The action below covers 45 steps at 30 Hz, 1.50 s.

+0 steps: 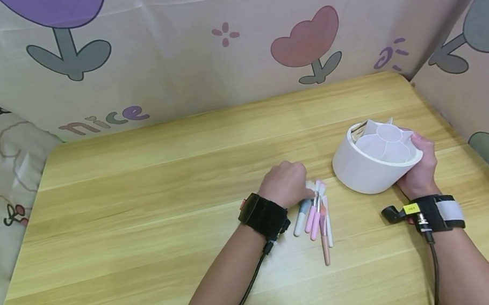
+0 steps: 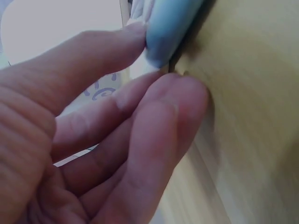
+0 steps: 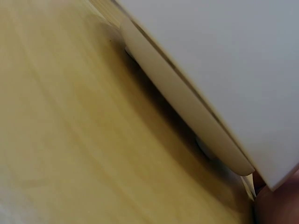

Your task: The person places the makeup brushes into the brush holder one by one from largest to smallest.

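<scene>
In head view, note left hand (image 1: 285,184) at the upper ends of a loose bunch of makeup brushes (image 1: 315,227) on the counter (image 1: 162,216), roughly mid-right; right hand (image 1: 420,173) gripping the far right side of a white round divided holder (image 1: 367,169), thumb over rim. Holder tilted, compartments facing up and partly toward camera.

Only in left wrist view: fingers (image 2: 152,140) loosely bent, small gap from thumb, thumb tip against a pale blue handle (image 2: 168,32). Cannot tell whether truly pinched.

Only in right wrist view: cream base disc (image 3: 187,107) below the holder's white wall, with small foot-like bits and dark shadow beneath. Cannot tell whether touching the counter.

Room: strip of wood between brushes and holder; narrower one between right hand and right edge; broad stretch from left forearm out to slanting left edge. Back edge against printed fabric (image 1: 190,69), well beyond both hands.

Hard to read: brush tops, partly behind left fingers; brownish item (image 1: 359,129) at holder's left rim; most of right fingers, hidden behind holder in head view and cut off at lower right corner in right wrist view.
</scene>
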{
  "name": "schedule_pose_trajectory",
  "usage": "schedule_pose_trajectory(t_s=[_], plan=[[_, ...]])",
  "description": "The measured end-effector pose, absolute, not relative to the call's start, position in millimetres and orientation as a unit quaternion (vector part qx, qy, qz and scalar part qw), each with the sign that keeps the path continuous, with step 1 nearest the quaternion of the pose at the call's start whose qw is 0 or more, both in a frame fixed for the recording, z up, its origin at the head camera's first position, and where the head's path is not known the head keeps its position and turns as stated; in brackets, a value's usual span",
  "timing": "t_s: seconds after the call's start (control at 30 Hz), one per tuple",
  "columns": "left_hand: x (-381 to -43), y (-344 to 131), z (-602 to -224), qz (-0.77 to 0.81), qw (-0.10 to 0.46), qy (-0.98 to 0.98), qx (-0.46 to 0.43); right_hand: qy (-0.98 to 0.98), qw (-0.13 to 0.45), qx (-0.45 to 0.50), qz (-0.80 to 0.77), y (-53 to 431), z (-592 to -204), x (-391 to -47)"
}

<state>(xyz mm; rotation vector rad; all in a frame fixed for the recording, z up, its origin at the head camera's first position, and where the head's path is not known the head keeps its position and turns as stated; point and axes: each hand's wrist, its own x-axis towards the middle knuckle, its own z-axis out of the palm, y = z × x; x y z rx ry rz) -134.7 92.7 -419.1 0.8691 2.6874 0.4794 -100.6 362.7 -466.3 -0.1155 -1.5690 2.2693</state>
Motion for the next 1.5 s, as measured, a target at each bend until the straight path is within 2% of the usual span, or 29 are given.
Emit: schedule_pose_trajectory(t_s=[0.4, 1.5], plan=[[-136, 92, -421, 0.166, 0.108, 0.936, 0.292, -0.558, 0.192, -0.045, 0.806, 362, -466, -100], [-129, 103, -423, 0.165, 0.104, 0.931, 0.309, -0.556, 0.200, -0.038, 0.806, 361, -465, -99]])
